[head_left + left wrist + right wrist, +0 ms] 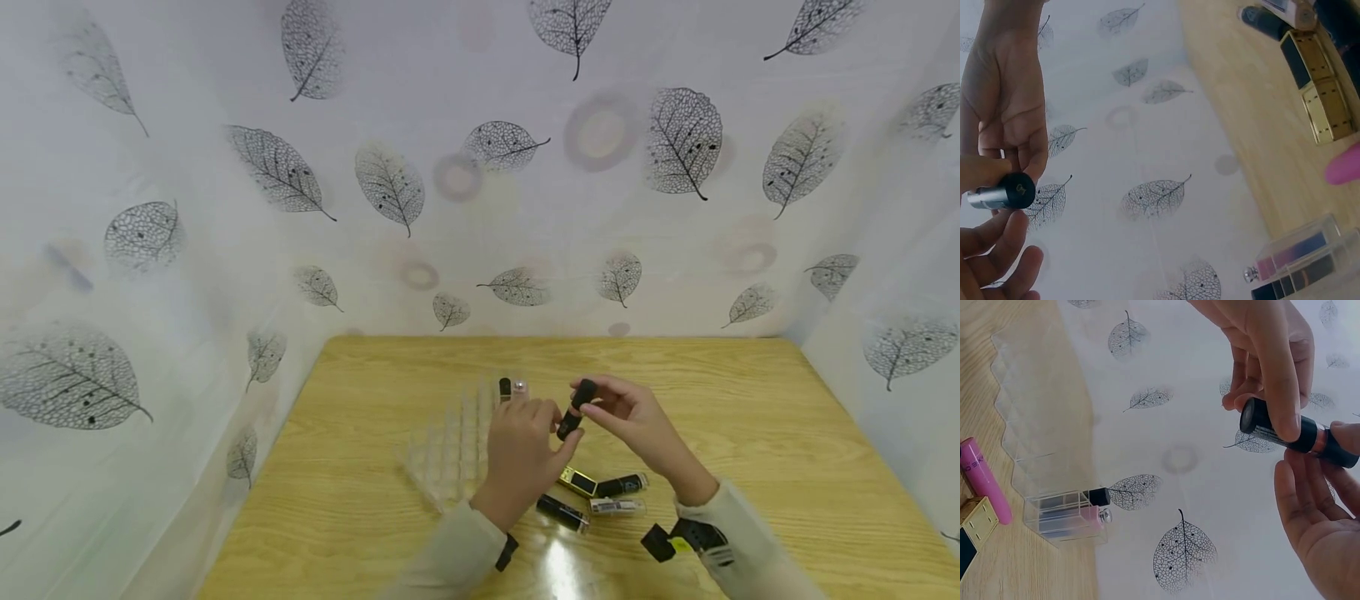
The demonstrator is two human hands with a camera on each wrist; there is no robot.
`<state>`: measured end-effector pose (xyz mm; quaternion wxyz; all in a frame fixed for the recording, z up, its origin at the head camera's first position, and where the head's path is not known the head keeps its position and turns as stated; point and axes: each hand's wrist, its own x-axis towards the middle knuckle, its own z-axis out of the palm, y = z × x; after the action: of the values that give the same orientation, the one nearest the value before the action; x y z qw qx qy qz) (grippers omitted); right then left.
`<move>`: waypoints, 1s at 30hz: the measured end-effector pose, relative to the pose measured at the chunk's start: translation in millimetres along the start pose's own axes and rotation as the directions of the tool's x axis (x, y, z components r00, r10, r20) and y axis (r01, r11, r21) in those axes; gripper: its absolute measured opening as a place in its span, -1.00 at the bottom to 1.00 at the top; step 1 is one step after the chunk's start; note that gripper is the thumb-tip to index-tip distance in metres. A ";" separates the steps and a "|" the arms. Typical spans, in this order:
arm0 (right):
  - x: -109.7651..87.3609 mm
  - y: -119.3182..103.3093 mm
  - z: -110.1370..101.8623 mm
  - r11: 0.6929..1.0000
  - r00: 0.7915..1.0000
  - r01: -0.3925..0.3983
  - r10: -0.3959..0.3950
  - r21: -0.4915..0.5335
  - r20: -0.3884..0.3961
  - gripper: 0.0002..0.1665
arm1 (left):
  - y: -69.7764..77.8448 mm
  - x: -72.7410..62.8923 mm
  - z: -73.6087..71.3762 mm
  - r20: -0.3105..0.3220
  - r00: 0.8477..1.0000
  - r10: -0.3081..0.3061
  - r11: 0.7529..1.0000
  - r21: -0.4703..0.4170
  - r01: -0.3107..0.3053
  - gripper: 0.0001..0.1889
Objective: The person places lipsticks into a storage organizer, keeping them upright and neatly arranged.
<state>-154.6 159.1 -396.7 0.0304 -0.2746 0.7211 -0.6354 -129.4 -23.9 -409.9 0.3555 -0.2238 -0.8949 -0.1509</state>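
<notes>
Both hands hold one black lipstick tube (576, 408) above the table. The left hand (523, 446) pinches its lower end, while the right hand (637, 423) grips the upper end between thumb and fingers. In the right wrist view, a reddish band shows between the two black parts of the lipstick (1272, 428). Under and behind the left hand stands a clear stepped organizer (450, 454), partly hidden. A black-capped tube (1099, 497) and a pink tube with a silver ball top (1091, 515) sit in its end compartments.
Near the wrists lie a gold-and-black lipstick (577, 481), a black tube (621, 486), a clear-ended white tube (617, 507) and another black tube (562, 512). The right wrist view also shows a bright pink tube (985, 481). Leaf-printed cloth (487, 208) encloses the wooden table (750, 433).
</notes>
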 end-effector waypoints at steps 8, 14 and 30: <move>1.3 1.4 2.1 0.999 1.000 -0.021 0.021 0.044 -0.004 -0.63 | 5.8 0.7 3.6 -0.109 0.994 0.006 0.993 0.120 0.007 -0.59; 3.0 0.9 1.9 0.999 1.000 -0.015 0.015 0.048 -0.008 -0.62 | 1.9 -1.2 3.2 -0.079 0.996 0.027 0.990 0.137 -0.016 -0.54; 23.2 6.3 -14.7 0.987 0.991 -0.128 0.124 -0.099 -0.041 -0.56 | -106.5 -51.5 -12.4 0.031 0.978 -0.208 0.962 0.186 0.199 -0.80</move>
<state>-182.4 162.5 -392.7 0.0439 -0.2186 0.7688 -0.5993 -143.1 -135.3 -449.2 0.3344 -0.1011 -0.9318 -0.0987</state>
